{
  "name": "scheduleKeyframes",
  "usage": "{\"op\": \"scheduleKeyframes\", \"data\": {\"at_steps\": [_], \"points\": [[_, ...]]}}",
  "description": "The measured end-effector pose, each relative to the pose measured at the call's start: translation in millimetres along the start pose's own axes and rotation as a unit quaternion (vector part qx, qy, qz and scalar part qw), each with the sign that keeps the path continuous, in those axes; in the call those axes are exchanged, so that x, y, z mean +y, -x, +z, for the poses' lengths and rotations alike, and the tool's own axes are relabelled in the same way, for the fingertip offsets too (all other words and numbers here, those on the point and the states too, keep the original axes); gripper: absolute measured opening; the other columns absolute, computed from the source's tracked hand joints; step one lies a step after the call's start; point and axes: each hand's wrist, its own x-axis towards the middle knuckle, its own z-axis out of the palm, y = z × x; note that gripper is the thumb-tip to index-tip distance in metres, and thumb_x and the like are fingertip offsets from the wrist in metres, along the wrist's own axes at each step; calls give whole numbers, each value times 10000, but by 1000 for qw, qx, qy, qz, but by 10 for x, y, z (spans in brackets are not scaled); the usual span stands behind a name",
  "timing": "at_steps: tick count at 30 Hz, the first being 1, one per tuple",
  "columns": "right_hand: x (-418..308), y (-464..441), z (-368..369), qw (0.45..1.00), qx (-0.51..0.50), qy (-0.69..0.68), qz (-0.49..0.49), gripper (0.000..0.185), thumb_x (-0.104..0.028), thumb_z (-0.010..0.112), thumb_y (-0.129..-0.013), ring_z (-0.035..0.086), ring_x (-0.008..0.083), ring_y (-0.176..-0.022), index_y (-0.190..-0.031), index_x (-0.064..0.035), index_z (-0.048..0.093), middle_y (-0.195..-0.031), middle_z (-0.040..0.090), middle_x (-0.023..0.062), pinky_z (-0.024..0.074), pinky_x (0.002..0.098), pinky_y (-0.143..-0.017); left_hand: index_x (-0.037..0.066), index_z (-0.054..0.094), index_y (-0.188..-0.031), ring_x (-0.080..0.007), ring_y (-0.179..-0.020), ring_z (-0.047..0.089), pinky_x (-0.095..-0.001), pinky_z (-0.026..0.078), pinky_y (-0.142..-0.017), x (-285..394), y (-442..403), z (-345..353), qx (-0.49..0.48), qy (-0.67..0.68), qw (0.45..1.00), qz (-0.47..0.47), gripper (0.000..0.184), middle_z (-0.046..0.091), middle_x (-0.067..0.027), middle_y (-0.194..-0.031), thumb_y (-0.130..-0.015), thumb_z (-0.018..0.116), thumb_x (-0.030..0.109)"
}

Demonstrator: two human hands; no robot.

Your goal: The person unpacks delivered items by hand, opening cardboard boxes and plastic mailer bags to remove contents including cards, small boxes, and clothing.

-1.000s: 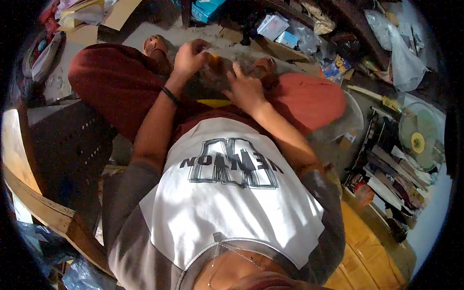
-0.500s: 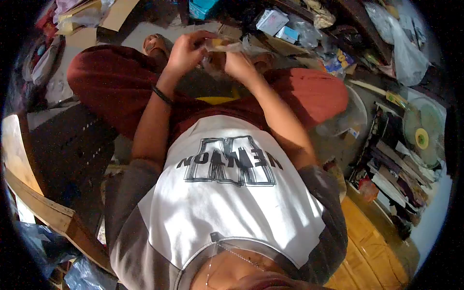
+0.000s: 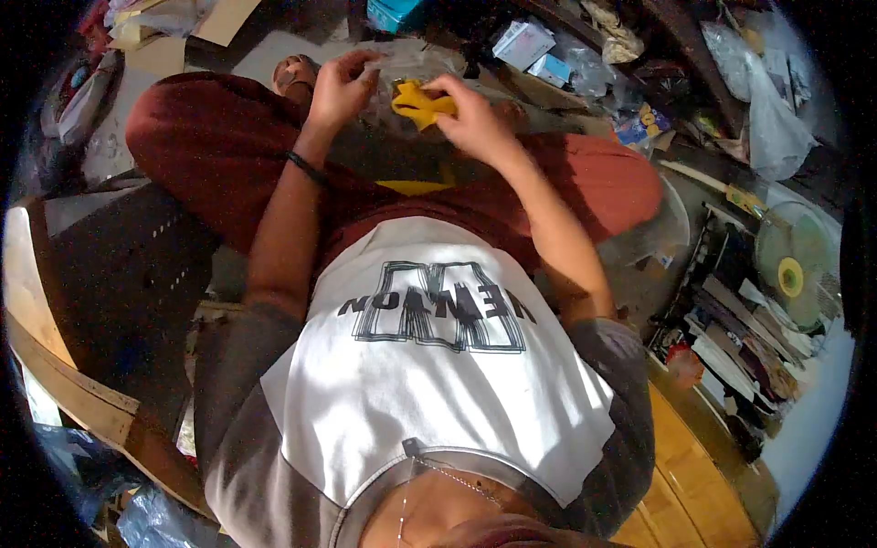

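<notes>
My left hand (image 3: 343, 89), with a black band on its wrist, pinches the edge of a clear plastic bag (image 3: 413, 64). Bunched in the fingers of my right hand (image 3: 473, 119) is a folded yellow piece that looks like cloth (image 3: 422, 104). It is in front of the bag, and part of it is covered by my fingers. Both hands are over the gap between my crossed legs, a short distance apart. More yellow material (image 3: 413, 187) shows at my lap, partly hidden by the shirt and trousers.
Cardboard pieces (image 3: 224, 20) lie at the upper left, near a teal container (image 3: 393, 13). Small boxes (image 3: 523, 44) and plastic bags (image 3: 772, 119) clutter the upper right. A fan (image 3: 793, 265) stands at the right. A dark perforated panel (image 3: 128, 274) is on the left.
The yellow piece, earlier only faintly visible at the plastic, is now plainly in view in my right hand. My hands have moved slightly apart; the left still holds the plastic.
</notes>
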Motion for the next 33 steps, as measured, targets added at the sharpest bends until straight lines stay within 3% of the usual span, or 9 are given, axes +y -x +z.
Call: {"op": "scheduleKeyframes", "data": {"at_steps": [3,8,15,19,22,27,30,32,33], "points": [[-43,197,-356,979,61,-192,30,439,-7,525,-810,536,225,-1120,-1245,-2,464,-1192,564,103,409,335,-946,-4,645,-1023,-79,-582,538,-257,444,-493,-11,-15,55,2,10,1000,-13,220,593,-26,-676,-885,616,165],[147,428,-520,798,158,-574,96,435,20,432,-870,510,213,-1159,-1304,2,426,-1236,535,105,384,352,-1005,-6,649,-964,-69,-548,527,-242,424,-471,-58,-12,139,3,9,1000,1,256,601,-23,-672,-887,651,239],[362,530,-484,695,186,-684,123,392,-51,442,-897,524,257,-1168,-1284,-30,498,-1248,557,102,408,416,-1003,-22,657,-941,-67,-601,552,-245,430,-521,-97,1,150,23,-11,1000,-1,283,647,-29,-734,-880,660,253],[185,588,-569,726,200,-653,83,413,-62,455,-903,517,259,-1178,-1316,-35,460,-1269,537,107,414,430,-998,-23,664,-967,-65,-645,565,-243,455,-562,-101,-15,81,35,-9,999,-13,278,661,-39,-761,-874,667,239],[-72,643,-594,803,237,-542,79,432,-32,444,-888,512,245,-1180,-1321,-39,447,-1271,523,111,441,411,-969,-20,666,-964,-62,-642,562,-244,460,-571,-118,19,62,64,66,996,16,267,662,-45,-757,-872,670,231],[-344,745,-390,957,273,-98,-19,324,-49,568,-844,596,158,-974,-1156,37,539,-1045,635,94,460,297,-866,-31,672,-930,-73,-628,580,-254,468,-558,70,80,169,68,9,997,46,264,663,-55,-711,-872,663,226],[-527,640,-10,972,193,-15,-137,356,-17,551,-797,617,272,-1013,-1152,1,532,-1076,627,156,470,355,-868,-42,666,-916,-102,-586,594,-283,472,-544,-19,75,360,103,-40,991,73,300,649,-95,-656,-859,662,253],[-325,467,236,957,157,82,-228,376,-16,553,-796,601,338,-1031,-1169,4,514,-1099,611,197,473,387,-858,-13,667,-897,-221,-560,637,-337,471,-534,55,104,451,96,-97,987,85,319,647,-184,-694,-842,673,302],[-178,421,344,969,189,29,-156,376,-17,559,-795,591,359,-1034,-1167,4,511,-1106,605,207,469,397,-860,0,664,-905,-260,-598,644,-346,481,-544,88,151,473,110,-115,980,117,291,648,-187,-717,-839,669,283]]}}
